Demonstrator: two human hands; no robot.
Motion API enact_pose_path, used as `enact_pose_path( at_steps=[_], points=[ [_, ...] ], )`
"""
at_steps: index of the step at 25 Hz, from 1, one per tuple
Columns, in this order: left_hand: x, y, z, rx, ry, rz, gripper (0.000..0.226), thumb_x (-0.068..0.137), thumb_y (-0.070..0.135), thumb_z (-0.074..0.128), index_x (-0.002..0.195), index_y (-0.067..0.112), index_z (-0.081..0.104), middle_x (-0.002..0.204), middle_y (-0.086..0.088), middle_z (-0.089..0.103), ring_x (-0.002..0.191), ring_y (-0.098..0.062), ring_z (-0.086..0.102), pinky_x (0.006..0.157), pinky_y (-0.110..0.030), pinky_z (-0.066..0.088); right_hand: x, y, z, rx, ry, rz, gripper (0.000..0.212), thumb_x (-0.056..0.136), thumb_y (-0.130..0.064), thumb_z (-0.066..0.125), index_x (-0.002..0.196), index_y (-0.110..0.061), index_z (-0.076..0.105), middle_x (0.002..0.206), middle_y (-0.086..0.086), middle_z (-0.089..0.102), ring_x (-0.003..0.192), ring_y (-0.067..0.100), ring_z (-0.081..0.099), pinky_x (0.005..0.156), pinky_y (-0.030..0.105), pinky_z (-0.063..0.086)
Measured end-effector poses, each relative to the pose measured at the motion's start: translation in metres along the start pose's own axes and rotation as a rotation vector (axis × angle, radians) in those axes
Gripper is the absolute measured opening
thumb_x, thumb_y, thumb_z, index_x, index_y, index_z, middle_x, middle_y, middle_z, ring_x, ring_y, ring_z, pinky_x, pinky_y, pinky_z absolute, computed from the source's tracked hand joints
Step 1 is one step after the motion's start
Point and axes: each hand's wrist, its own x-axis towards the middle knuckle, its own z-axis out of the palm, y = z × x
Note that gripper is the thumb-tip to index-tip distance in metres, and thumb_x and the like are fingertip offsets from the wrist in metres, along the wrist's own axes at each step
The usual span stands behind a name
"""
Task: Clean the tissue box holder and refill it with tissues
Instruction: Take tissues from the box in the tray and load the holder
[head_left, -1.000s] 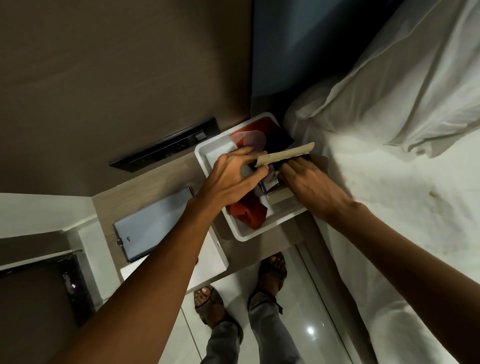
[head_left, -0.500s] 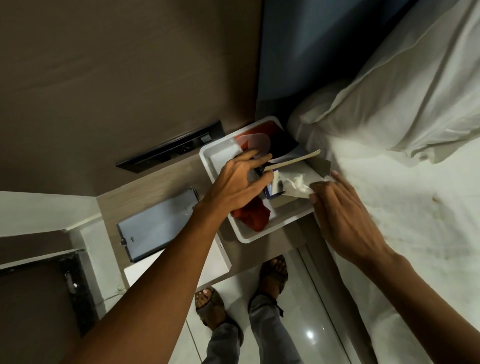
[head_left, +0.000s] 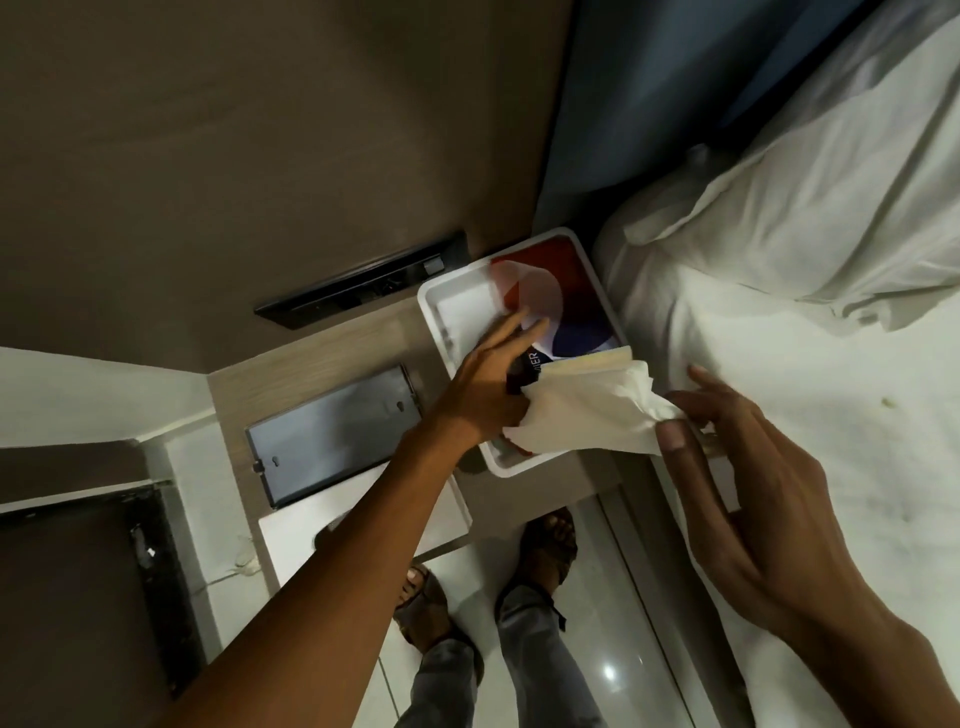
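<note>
The white tissue box holder (head_left: 435, 300) lies open on the bedside shelf, next to the bed. Inside it sits a red, white and blue tissue pack (head_left: 558, 301). My left hand (head_left: 491, 387) presses down on the pack with its fingers spread. A white tissue (head_left: 587, 415) stretches out of the pack toward the bed. My right hand (head_left: 727, 462) pinches the tissue's far end between thumb and fingers, a little above the holder's near right corner.
A grey flat lid (head_left: 332, 434) lies on the wooden shelf (head_left: 311, 348) left of the holder. A black socket strip (head_left: 363, 283) runs along the wall. The white bed (head_left: 779, 389) and pillow (head_left: 810, 208) fill the right. My feet (head_left: 550, 535) stand on glossy tile below.
My right hand has drawn back toward me and to the right, pulling a tissue out of the pack. My left hand stays pressed on the pack.
</note>
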Motion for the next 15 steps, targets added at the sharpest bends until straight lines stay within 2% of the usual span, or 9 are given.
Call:
enact_pose_path(
  at_steps=[2,3,5,6,7,8,10,12,15],
  points=[
    [-0.022,-0.001,-0.009,-0.401,0.084,-0.072,0.064,0.097,-0.011,0.058,0.156,0.011,0.048,0.168,-0.009,0.038,0.16,-0.028,0.029,0.125,-0.028,0.033,0.007,-0.021,0.003,0.1,-0.006,0.018,0.017,0.109,-0.025,0.046,0.119,-0.024,0.059,0.111,-0.026,0.062,0.104,-0.001,0.066,0.081,0.008,0.047],
    [-0.039,-0.002,-0.015,-0.632,0.162,-0.131,0.045,0.103,-0.005,0.052,0.143,0.012,0.062,0.155,-0.009,0.055,0.152,-0.032,0.042,0.117,-0.026,0.044,0.011,-0.029,0.008,0.164,0.0,0.038,0.015,0.108,-0.024,0.047,0.115,-0.025,0.06,0.105,-0.023,0.065,0.096,0.005,0.068,0.075,0.009,0.046],
    [-0.075,-0.004,-0.026,-0.948,0.273,-0.363,0.031,0.107,0.03,0.053,0.106,0.031,0.085,0.115,0.0,0.08,0.123,-0.032,0.068,0.09,-0.032,0.061,0.018,-0.042,0.024,0.343,-0.009,0.115,0.016,0.109,-0.025,0.046,0.111,-0.025,0.062,0.1,-0.012,0.07,0.09,0.014,0.07,0.069,0.014,0.05],
    [-0.092,-0.009,-0.032,-1.106,0.27,-0.451,0.033,0.104,0.046,0.055,0.099,0.034,0.086,0.107,0.001,0.082,0.109,-0.027,0.075,0.079,-0.033,0.064,0.021,-0.047,0.036,0.433,-0.022,0.149,0.018,0.11,-0.025,0.046,0.112,-0.024,0.064,0.102,-0.008,0.072,0.092,0.015,0.071,0.069,0.016,0.052],
    [-0.109,-0.015,-0.037,-1.288,0.245,-0.471,0.04,0.101,0.057,0.055,0.103,0.031,0.086,0.11,-0.002,0.082,0.104,-0.025,0.078,0.076,-0.034,0.065,0.023,-0.051,0.048,0.505,-0.031,0.185,0.019,0.11,-0.026,0.046,0.114,-0.023,0.064,0.104,-0.007,0.072,0.095,0.013,0.072,0.071,0.015,0.054],
    [-0.123,-0.025,-0.04,-1.459,0.233,-0.462,0.049,0.099,0.062,0.053,0.112,0.027,0.084,0.119,-0.007,0.08,0.106,-0.025,0.079,0.08,-0.038,0.066,0.026,-0.052,0.062,0.558,-0.039,0.23,0.019,0.11,-0.027,0.047,0.116,-0.022,0.064,0.107,-0.007,0.073,0.097,0.01,0.072,0.073,0.013,0.056],
    [-0.153,-0.047,-0.05,-1.658,0.263,-0.434,0.065,0.098,0.065,0.049,0.133,0.017,0.073,0.136,-0.015,0.072,0.122,-0.029,0.073,0.1,-0.046,0.061,0.031,-0.052,0.1,0.629,-0.071,0.354,0.021,0.11,-0.028,0.048,0.12,-0.019,0.063,0.112,-0.011,0.073,0.1,0.005,0.073,0.075,0.015,0.059],
    [-0.177,-0.067,-0.059,-1.699,0.319,-0.426,0.064,0.099,0.055,0.053,0.145,0.011,0.062,0.142,-0.017,0.068,0.128,-0.029,0.069,0.102,-0.043,0.06,0.036,-0.05,0.14,0.661,-0.106,0.48,0.02,0.109,-0.031,0.049,0.12,-0.021,0.063,0.109,-0.02,0.072,0.1,-0.002,0.07,0.072,0.016,0.06],
    [-0.204,-0.106,-0.065,-1.537,0.453,-0.444,0.046,0.097,0.026,0.065,0.141,0.013,0.063,0.139,-0.012,0.071,0.126,-0.026,0.071,0.092,-0.038,0.065,0.039,-0.043,0.199,0.666,-0.177,0.588,0.022,0.107,-0.034,0.053,0.123,-0.023,0.063,0.108,-0.024,0.071,0.103,-0.003,0.07,0.076,0.027,0.064]
  ],
)
